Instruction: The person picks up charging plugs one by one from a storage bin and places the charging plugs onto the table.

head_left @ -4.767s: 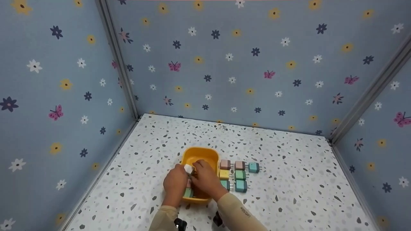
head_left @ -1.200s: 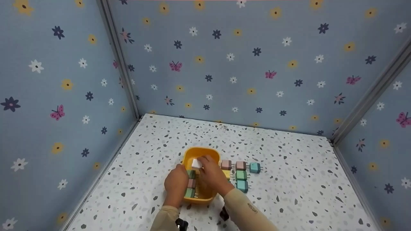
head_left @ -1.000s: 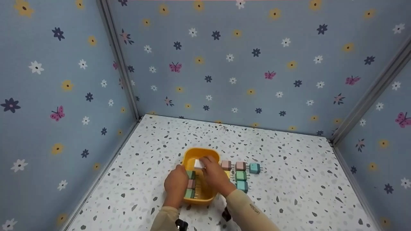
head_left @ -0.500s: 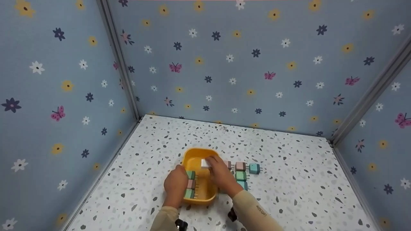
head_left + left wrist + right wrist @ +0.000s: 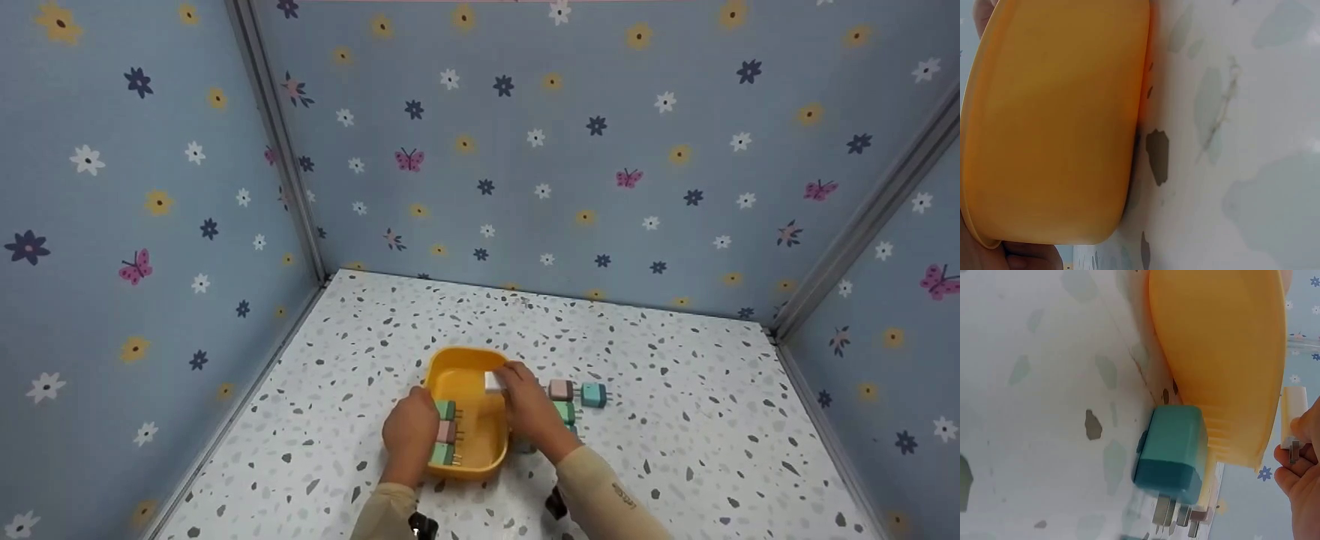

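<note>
My left hand (image 5: 410,431) grips the left rim of a yellow plastic tub (image 5: 459,358); the tub's outer wall (image 5: 1055,124) fills much of the left wrist view. Along the tub's left inner side lie a green plug adapter (image 5: 445,410), a pink one (image 5: 446,431) and another green one (image 5: 442,454), prongs facing right. Between thumb and fingers, my right hand (image 5: 531,409) pinches a white plug adapter (image 5: 493,382) over the tub's right rim. In the right wrist view its metal prongs show below the white body (image 5: 1294,408), above rim height.
Right of the tub stand more plug adapters, among them a pink one (image 5: 561,390), a teal one (image 5: 594,395) and a green one (image 5: 564,413). My right hand partly hides others. A teal adapter (image 5: 1171,439) sits close against the tub. Patterned walls (image 5: 540,165) enclose the speckled table (image 5: 675,420).
My right hand has carried the white adapter from the tub's left side across to its right rim, uncovering the adapters inside. My left hand stays at the rim.
</note>
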### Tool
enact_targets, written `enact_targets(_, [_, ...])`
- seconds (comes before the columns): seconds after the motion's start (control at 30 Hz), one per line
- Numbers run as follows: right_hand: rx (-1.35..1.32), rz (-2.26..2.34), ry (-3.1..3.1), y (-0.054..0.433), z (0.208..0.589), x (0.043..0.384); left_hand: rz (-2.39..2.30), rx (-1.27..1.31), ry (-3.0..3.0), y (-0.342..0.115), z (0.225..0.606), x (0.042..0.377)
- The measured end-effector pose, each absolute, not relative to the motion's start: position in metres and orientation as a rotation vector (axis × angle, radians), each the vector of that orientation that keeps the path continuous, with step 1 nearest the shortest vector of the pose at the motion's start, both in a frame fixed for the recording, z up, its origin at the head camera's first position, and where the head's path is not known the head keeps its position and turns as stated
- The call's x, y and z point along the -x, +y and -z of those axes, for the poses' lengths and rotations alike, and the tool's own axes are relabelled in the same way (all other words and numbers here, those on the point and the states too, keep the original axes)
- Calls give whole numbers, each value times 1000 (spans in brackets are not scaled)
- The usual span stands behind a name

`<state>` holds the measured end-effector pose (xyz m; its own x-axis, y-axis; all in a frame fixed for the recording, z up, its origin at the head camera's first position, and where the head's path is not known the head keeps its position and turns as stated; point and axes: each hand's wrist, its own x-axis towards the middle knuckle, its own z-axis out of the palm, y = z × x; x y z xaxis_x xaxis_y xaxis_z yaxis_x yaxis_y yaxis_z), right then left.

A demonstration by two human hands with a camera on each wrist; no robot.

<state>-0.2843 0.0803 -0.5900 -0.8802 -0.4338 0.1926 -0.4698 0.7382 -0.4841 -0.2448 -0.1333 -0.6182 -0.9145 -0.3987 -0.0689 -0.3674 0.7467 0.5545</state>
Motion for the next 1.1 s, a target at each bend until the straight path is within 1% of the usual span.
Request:
enact_targets(0.27, [-698, -856, -2883, 88, 587, 286, 917, -647, -2899, -133, 618, 244])
enact_targets(0.47, [-726, -818, -2849, 95, 592, 289, 926, -680, -2898, -132, 617, 244])
enact_targets(0.63, [-749, -825, -2811, 104, 593, 290, 899, -644, -2886, -132, 616, 243])
enact_targets(1.1, [-618, -926, -2860, 122, 599, 289, 895, -668, -2921, -132, 615, 243])
